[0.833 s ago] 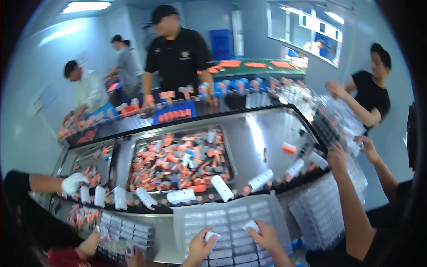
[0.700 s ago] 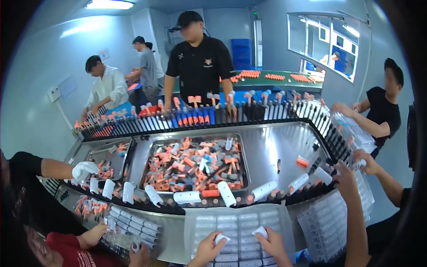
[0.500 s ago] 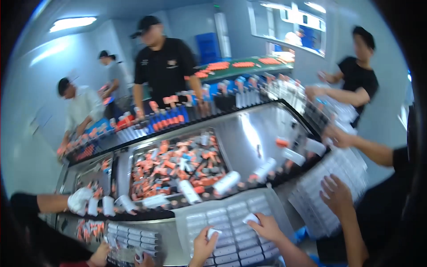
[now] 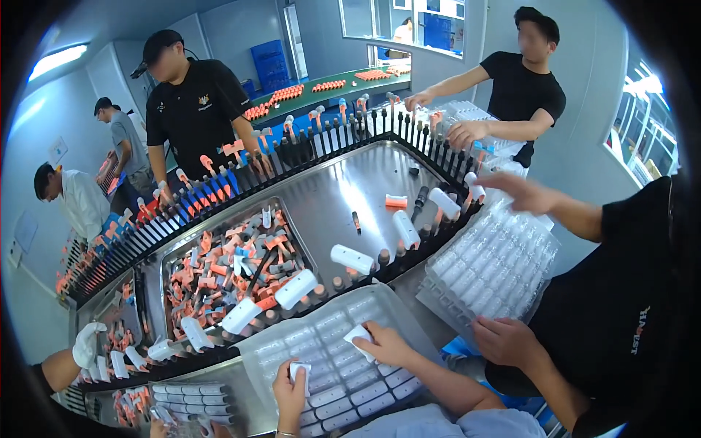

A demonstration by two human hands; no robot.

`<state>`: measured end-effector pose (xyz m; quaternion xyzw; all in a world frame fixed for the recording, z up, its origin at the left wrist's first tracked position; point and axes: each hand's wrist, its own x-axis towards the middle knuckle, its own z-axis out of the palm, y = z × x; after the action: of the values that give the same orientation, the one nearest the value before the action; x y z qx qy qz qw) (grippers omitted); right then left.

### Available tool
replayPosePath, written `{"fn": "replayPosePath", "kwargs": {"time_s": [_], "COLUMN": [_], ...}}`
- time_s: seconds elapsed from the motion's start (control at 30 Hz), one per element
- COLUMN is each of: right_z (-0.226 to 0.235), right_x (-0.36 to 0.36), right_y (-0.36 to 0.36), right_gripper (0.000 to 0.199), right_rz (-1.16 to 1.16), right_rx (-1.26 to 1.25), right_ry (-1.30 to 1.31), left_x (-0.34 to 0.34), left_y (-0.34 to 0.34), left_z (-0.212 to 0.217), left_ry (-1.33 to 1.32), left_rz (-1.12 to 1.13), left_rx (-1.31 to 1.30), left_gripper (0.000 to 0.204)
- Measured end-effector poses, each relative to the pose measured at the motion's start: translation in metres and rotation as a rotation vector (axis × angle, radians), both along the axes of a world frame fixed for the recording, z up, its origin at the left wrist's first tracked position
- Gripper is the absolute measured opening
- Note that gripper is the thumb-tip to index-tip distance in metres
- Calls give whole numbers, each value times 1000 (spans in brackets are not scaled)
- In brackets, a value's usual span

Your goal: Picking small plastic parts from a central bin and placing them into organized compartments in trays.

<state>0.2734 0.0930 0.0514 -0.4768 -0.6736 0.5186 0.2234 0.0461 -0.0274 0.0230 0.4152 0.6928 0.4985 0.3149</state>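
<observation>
My left hand [image 4: 289,394] grips a small white plastic piece [image 4: 300,374] near the front left of a clear blister tray [image 4: 263,343]. Another white piece [image 4: 358,337] is pinched in my right hand [image 4: 388,346], over the tray's middle. White curved shells [image 4: 347,413] fill the tray's nearer pockets; the pockets farther back look more see-through. Just beyond the tray runs a black rail of dark pegs, several carrying larger white covers [image 4: 296,289]. The exact shape of the held pieces is partly hidden by my fingers.
A metal bin [image 4: 164,292] of orange and grey parts lies inside the peg loop. At right, a co-worker's hand [image 4: 504,343] touches stacked clear trays [image 4: 496,255]. A gloved hand [image 4: 89,344] works at left beside more white shells [image 4: 191,398]. Other people stand across the line.
The view has swung, so the scene sits farther left and is sharper. Both my hands still hold white pieces over the tray. The right co-worker's blurred far hand has moved near the peg rail.
</observation>
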Motion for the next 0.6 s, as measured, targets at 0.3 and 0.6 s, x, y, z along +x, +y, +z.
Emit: {"fn": "replayPosePath", "kwargs": {"time_s": [0.3, 0.6], "right_z": [15, 104], "right_x": [28, 101], "right_y": [7, 95], "right_gripper": [45, 43], "right_rz": [-62, -778], "right_rx": [282, 1008], "right_ry": [106, -293], "left_x": [2, 3], "left_y": [3, 6], "left_z": [-8, -3], "left_ry": [66, 151], "left_rz": [-19, -31], "left_rx": [75, 67], "left_gripper": [22, 23]}}
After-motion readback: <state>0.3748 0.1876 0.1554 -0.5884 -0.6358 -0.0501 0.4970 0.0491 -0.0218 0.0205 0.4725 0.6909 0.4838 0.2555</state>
